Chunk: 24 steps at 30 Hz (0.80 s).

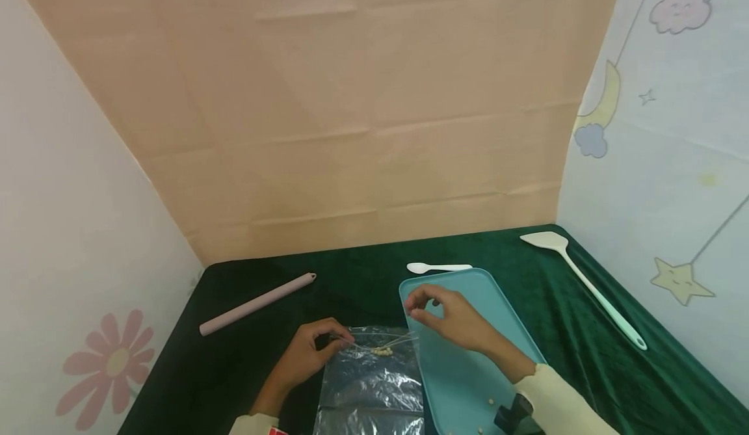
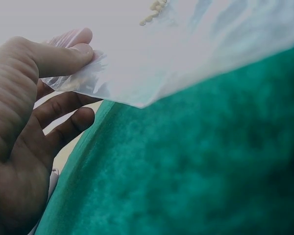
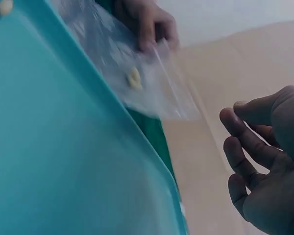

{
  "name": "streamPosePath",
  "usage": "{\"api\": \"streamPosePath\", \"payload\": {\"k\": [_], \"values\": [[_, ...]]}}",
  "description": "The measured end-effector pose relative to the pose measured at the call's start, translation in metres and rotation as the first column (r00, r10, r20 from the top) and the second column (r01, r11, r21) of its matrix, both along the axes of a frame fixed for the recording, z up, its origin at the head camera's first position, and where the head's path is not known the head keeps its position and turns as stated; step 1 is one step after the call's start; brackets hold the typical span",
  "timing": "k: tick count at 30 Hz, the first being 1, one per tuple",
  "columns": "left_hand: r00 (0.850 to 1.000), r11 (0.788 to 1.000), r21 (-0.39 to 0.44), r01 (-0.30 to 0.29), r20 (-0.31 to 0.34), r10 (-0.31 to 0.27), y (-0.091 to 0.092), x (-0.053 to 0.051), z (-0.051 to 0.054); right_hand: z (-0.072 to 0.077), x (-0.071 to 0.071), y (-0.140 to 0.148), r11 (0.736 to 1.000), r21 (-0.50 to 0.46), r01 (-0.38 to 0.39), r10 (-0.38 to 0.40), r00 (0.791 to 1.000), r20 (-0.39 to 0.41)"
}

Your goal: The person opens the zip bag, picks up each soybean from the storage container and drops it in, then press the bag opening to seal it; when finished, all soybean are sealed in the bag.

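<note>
My left hand (image 1: 313, 350) pinches the upper left corner of a clear plastic zip bag (image 1: 374, 383) between thumb and fingers. In the left wrist view, the thumb of that hand (image 2: 54, 63) lies over the film of the bag (image 2: 132, 73). A small cluster of pale, round soybean-like beans (image 1: 382, 352) shows near the bag's top; in the right wrist view these beans (image 3: 134, 78) lie behind the film. My right hand (image 1: 447, 318) hovers above a blue tray (image 1: 468, 363), apart from the bag. Its fingers are loosely bent, and I see nothing between them in the right wrist view.
Loose beans (image 1: 491, 401) lie on the tray's near part. Behind the tray is a small white spoon (image 1: 439, 268). A pink rod (image 1: 257, 304) lies to the left and a white-and-mint spatula (image 1: 585, 279) to the right, on the green cloth (image 1: 363, 279).
</note>
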<state>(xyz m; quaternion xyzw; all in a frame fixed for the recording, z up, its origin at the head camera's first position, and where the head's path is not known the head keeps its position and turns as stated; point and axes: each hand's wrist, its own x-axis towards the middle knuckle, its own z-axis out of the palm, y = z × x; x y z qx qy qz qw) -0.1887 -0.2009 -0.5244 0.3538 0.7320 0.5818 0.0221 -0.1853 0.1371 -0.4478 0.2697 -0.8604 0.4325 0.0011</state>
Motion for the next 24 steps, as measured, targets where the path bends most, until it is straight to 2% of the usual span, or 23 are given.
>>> {"api": "streamPosePath", "payload": {"k": [4, 6, 9, 11, 16, 21, 24], "values": [[1.000, 1.000, -0.002, 0.004, 0.002, -0.004, -0.002, 0.001, 0.000, 0.005, 0.000, 0.034, 0.997, 0.050, 0.062, -0.058, 0.996, -0.072], [1.000, 1.000, -0.001, 0.006, 0.004, -0.006, -0.002, 0.002, 0.000, 0.006, 0.001, 0.052, 0.991, 0.096, 0.091, -0.083, 0.993, -0.084], [1.000, 1.000, 0.004, 0.008, 0.004, -0.008, -0.002, 0.002, -0.001, 0.002, 0.004, 0.079, 0.981, 0.173, 0.093, -0.080, 0.993, -0.086], [1.000, 1.000, 0.011, 0.012, 0.008, -0.012, -0.002, 0.002, -0.002, -0.002, 0.008, 0.095, 0.972, 0.221, 0.073, -0.056, 0.995, -0.084], [1.000, 1.000, 0.016, 0.014, 0.009, -0.014, -0.001, 0.004, -0.003, -0.008, 0.018, 0.122, 0.954, 0.298, -0.029, 0.057, 0.994, -0.088], [1.000, 1.000, 0.009, 0.003, 0.006, -0.003, -0.001, 0.004, -0.002, -0.017, 0.022, 0.131, 0.952, 0.276, -0.129, 0.153, 0.986, -0.067], [1.000, 1.000, 0.005, 0.004, 0.005, -0.004, -0.002, 0.003, -0.001, -0.024, 0.024, 0.132, 0.958, 0.249, -0.143, 0.168, 0.982, -0.081]]}}
